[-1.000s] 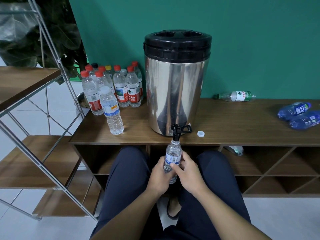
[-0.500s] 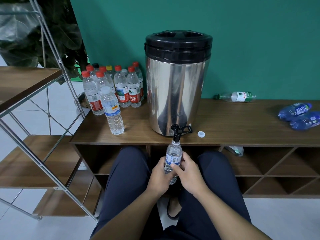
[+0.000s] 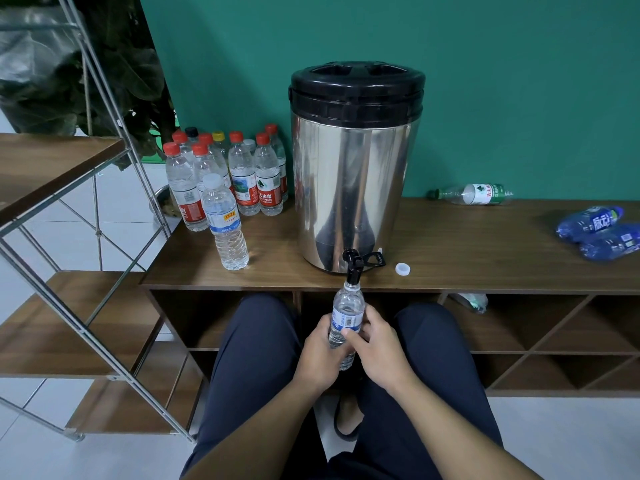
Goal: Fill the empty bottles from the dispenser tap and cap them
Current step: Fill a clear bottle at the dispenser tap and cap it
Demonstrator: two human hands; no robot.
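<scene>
A green wall backs the wooden counter [image 3: 467, 244], where a steel dispenser [image 3: 353, 188] stands. Your left hand [image 3: 317, 355] and right hand [image 3: 375, 348] both grip a small uncapped bottle [image 3: 347, 315], held upright below the counter's near edge with its mouth touching the black tap [image 3: 354, 266]. A white cap [image 3: 402, 269] lies just right of the tap. Capped bottles [image 3: 239, 174] stand clustered at far left; one [image 3: 224, 226] stands nearer, apart.
</scene>
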